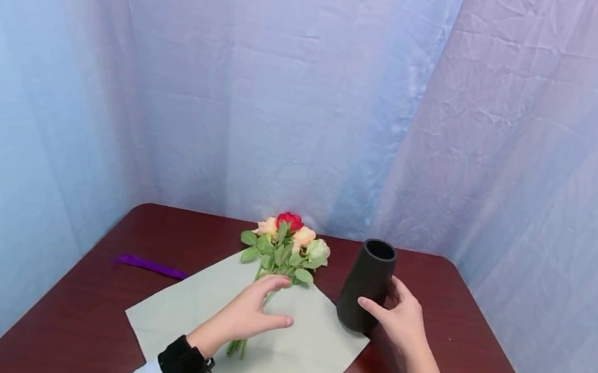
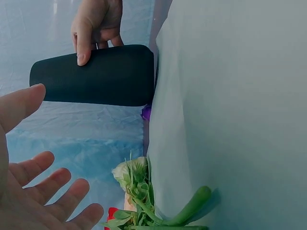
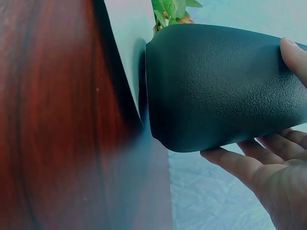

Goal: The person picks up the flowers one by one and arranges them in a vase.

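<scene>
My right hand holds a black tapered vase by its side, thumb on the near face and fingers round the far side. The vase's mouth faces up, and its base is at the right corner of a pale sheet of wrapping paper; I cannot tell whether it touches. Over the flower stems my left hand hovers with fingers spread, holding nothing. Beneath it lies a bunch of flowers in red, peach and pale green, leaves and heads pointing away. In the left wrist view, a green stem end shows against the paper.
A purple ribbon lies on the dark red-brown table left of the paper, and a bit of purple shows near the vase's base. Pale blue curtains hang behind the table and along both sides.
</scene>
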A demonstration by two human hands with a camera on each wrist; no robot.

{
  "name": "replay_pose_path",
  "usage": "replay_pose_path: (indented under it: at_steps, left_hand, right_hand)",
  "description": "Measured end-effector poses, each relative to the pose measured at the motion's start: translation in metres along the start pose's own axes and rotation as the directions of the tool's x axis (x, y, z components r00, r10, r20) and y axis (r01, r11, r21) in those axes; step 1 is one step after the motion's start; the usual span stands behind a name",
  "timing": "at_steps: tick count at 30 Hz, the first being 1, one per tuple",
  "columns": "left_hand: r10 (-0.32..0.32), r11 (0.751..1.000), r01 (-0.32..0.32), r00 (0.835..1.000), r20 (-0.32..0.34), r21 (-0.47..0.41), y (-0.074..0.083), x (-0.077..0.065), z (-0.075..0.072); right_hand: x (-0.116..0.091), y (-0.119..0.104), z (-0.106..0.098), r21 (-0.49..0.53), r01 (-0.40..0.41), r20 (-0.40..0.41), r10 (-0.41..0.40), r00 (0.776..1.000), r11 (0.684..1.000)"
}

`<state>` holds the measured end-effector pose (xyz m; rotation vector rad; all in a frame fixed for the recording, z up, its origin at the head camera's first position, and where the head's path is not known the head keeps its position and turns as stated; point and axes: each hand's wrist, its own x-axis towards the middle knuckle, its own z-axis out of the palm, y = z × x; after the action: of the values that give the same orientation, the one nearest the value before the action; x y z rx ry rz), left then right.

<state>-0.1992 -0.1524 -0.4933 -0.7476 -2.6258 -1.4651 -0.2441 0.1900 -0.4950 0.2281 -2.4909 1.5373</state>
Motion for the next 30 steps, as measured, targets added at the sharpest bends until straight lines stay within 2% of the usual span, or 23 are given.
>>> replay_pose_path:
  at_steps: [7, 13, 25, 30]
  left_hand:
    - [-0.002, 1.0, 0.003, 1.0, -0.011, 0.009, -0.001, 0.001, 0.0]
    - [0.003, 1.0, -0.002, 1.0, -0.017, 0.018, -0.001, 0.001, -0.001]
    - [0.01, 1.0, -0.009, 0.999, -0.046, 0.018, -0.004, 0.0, -0.006]
    - [0.003, 1.0, -0.002, 0.998, -0.061, 0.017, -0.002, 0.0, -0.011]
  right_hand:
    - [-0.002, 0.004, -0.001, 0.03, -0.031, 0.016, 0.03, 0.999, 0.999]
    - [-0.002, 0.005, -0.005, 0.055, -0.049, 0.073, 0.045, 0.996, 0.997]
    - [0.004, 0.004, -0.018, -0.08, 0.042, 0.15, -0.029, 0.988, 0.996]
    - [0.005, 0.0, -0.025, -0.096, 0.087, 0.167, -0.07, 0.983, 0.992]
